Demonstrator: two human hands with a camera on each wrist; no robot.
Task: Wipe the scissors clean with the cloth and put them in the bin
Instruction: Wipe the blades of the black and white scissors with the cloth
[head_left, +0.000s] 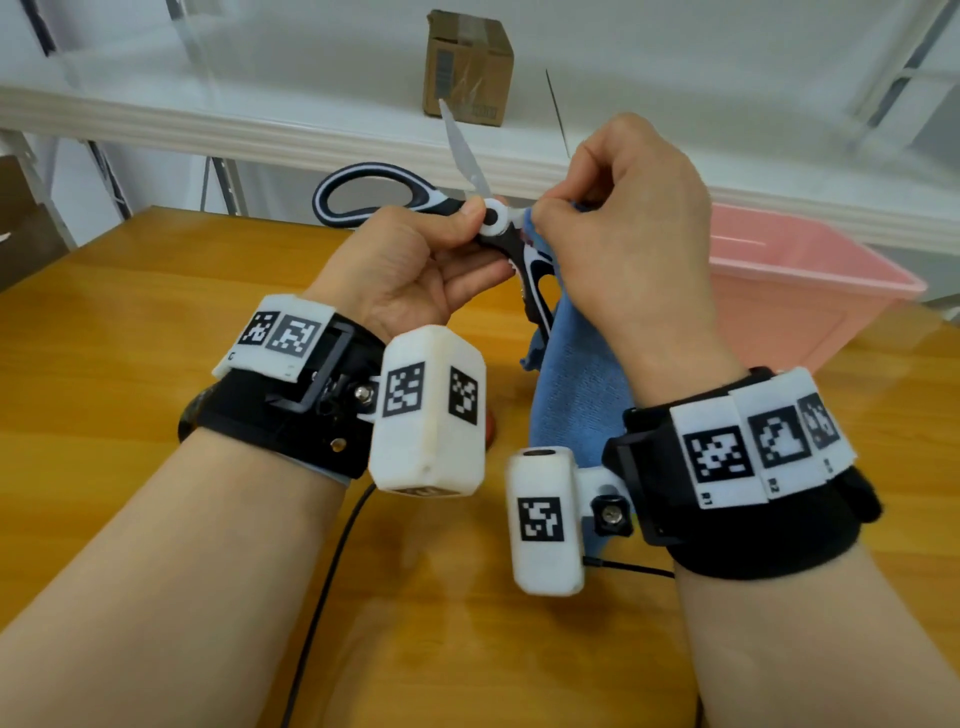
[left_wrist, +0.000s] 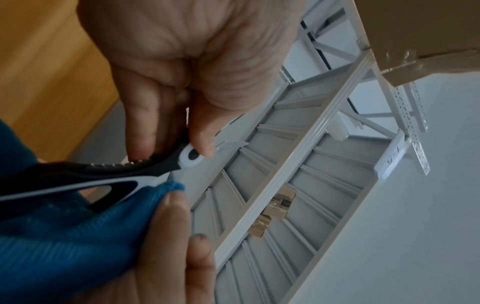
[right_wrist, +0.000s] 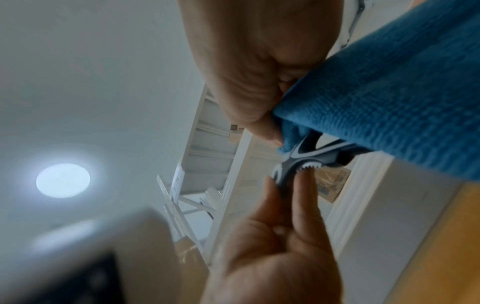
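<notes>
Warm orange-brown wood runs under both my forearms as the tabletop (head_left: 130, 322), with a white metal shelf (head_left: 208, 111) across the back carrying a small brown cardboard box (head_left: 469, 67). Going from the left, my left hand (head_left: 410, 265) pinches the black-and-white plastic-handled scissors (head_left: 493, 221) right at the round white pivot, thumb on the near face and fingers curled behind, so they are held up in the air above the tabletop and touch nothing else. They are spread open: one handle loop reaches out to the left, the other hangs down toward me, and the free steel blade points up and away toward the box. Just to the right, my right hand (head_left: 623, 228) is closed around the blue ribbed microfibre cloth (head_left: 576, 395), fingertips pinching a fold of it against the second blade just beside the pivot, while the rest of the cloth hangs down between my wrists. That blade is hidden inside the cloth and my fingers, so I cannot tell how much of it is covered. Farthest right, on the tabletop, sits the pale pink rectangular plastic bin (head_left: 810, 291), well apart from the scissors and on my right hand's side. I judge the wipe should run outward along the covered blade, away from the pivot; after that the scissors must travel right to the bin, though my left hand holds them.
</notes>
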